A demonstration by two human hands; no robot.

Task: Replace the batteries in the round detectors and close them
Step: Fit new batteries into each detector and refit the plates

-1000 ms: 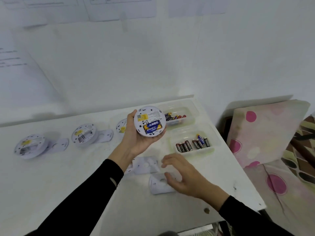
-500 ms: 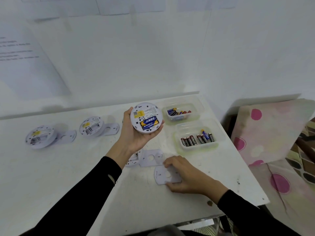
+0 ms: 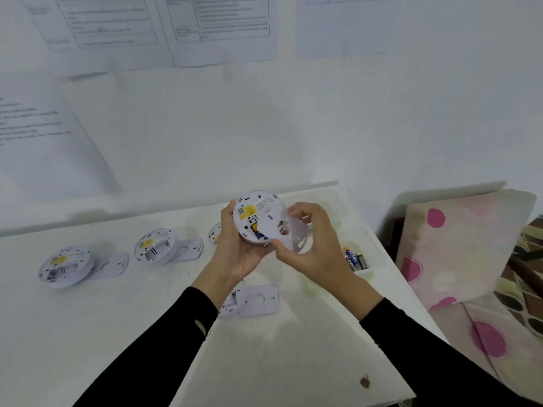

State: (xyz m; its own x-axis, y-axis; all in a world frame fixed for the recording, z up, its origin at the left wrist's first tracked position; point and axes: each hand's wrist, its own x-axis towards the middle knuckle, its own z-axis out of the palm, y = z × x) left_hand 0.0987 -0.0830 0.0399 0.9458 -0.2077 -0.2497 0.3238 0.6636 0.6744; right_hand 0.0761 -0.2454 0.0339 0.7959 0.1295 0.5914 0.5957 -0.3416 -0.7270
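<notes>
My left hand [image 3: 235, 254] cupped the round white plastic detector [image 3: 252, 212] from behind, just above the white table [image 3: 264, 362], with its open back turned toward me. My right hand [image 3: 317, 259] pinched the thin white plastic cover plate [image 3: 295, 240] by its edges, laid half across that back. I judged both light, stiff and slick, so rim holds seemed safest, sparing the plate's small tabs.

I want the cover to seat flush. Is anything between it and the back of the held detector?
Nothing visible. The right hand holds the cover plate partly over the detector in the left hand.
</notes>
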